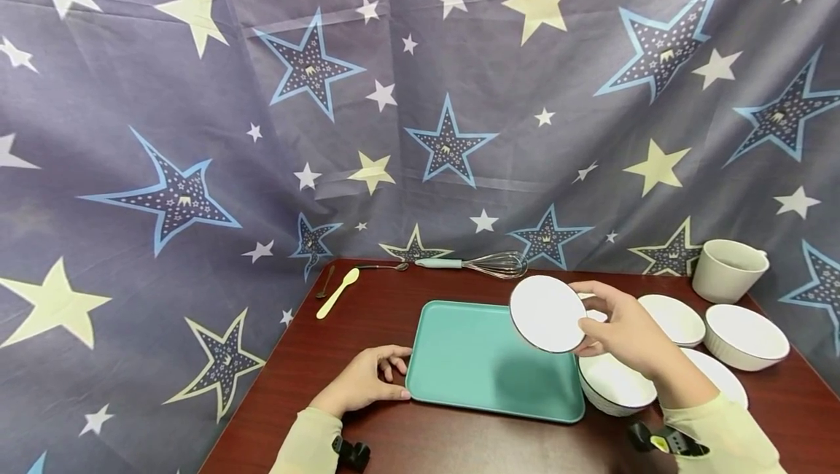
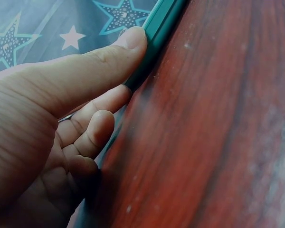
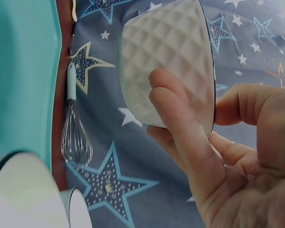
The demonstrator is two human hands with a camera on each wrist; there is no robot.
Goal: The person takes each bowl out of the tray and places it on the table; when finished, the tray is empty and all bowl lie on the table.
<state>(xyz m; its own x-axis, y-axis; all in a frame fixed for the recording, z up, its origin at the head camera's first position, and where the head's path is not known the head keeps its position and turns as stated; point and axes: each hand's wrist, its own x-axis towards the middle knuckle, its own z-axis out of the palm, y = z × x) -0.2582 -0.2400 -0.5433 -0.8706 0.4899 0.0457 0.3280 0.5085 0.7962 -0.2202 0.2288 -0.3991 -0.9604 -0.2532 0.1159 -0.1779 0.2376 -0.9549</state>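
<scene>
A small white bowl (image 1: 547,313) with a dark rim hangs tilted above the right part of a teal tray (image 1: 466,357). My right hand (image 1: 620,332) grips it at its right side, thumb at the rim and fingers against the outer wall. In the right wrist view, the bowl (image 3: 168,57) shows a raised diamond pattern on its outside. Beside the tray's left edge, my left hand (image 1: 367,381) rests with thumb and fingertips touching that edge. The left wrist view has the thumb lying along the tray's side (image 2: 164,23), the other fingers loosely bent below.
White bowls (image 1: 617,383) and a white dish (image 1: 718,375) crowd the table right of the tray. A white mug (image 1: 725,273) stands behind them. Along the back lie a whisk (image 1: 472,264), a pale yellow spoon (image 1: 337,294) and two small dark utensils (image 1: 380,267). A starred curtain (image 1: 453,211) borders the table.
</scene>
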